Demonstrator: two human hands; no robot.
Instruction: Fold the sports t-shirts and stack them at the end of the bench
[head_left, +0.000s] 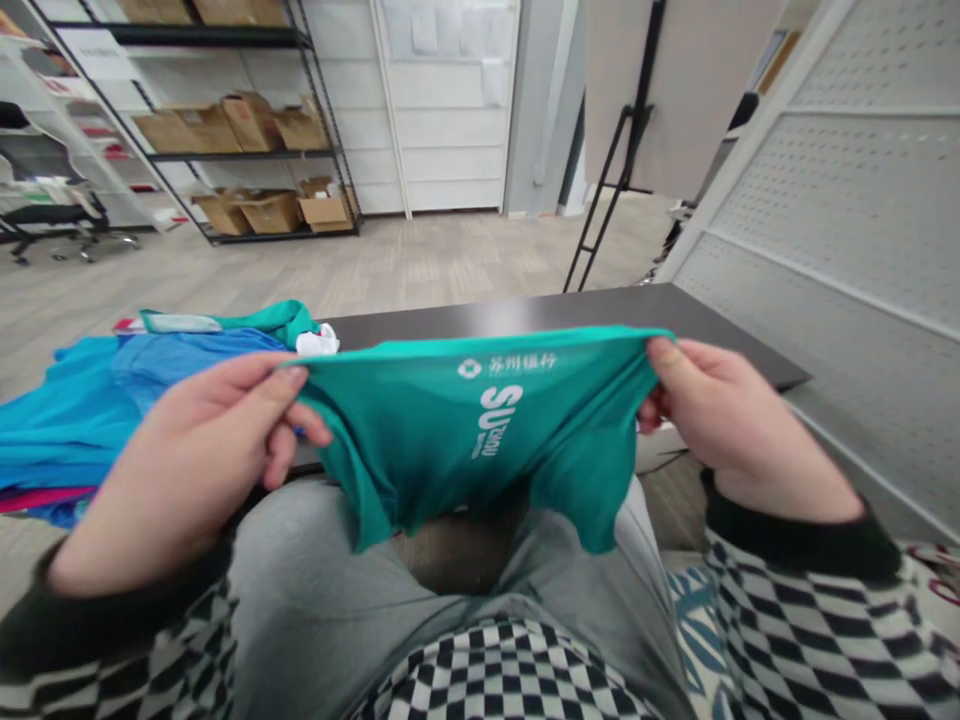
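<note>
I hold a teal-green garment (465, 430) with white lettering stretched out in the air above my lap. My left hand (187, 460) pinches its left edge, fingers closed on the cloth. At the right edge, my right hand (720, 420) grips the fabric with thumb on top. The cloth hangs down between both hands over my grey trousers. A dark table (540, 310) lies just beyond the garment.
A pile of blue and teal clothes (112, 400) lies on the left of the table. A white perforated panel (847, 260) stands at the right. Shelves with cardboard boxes (247, 150) and an office chair (45, 190) stand at the back, a black stand (615, 170) farther right.
</note>
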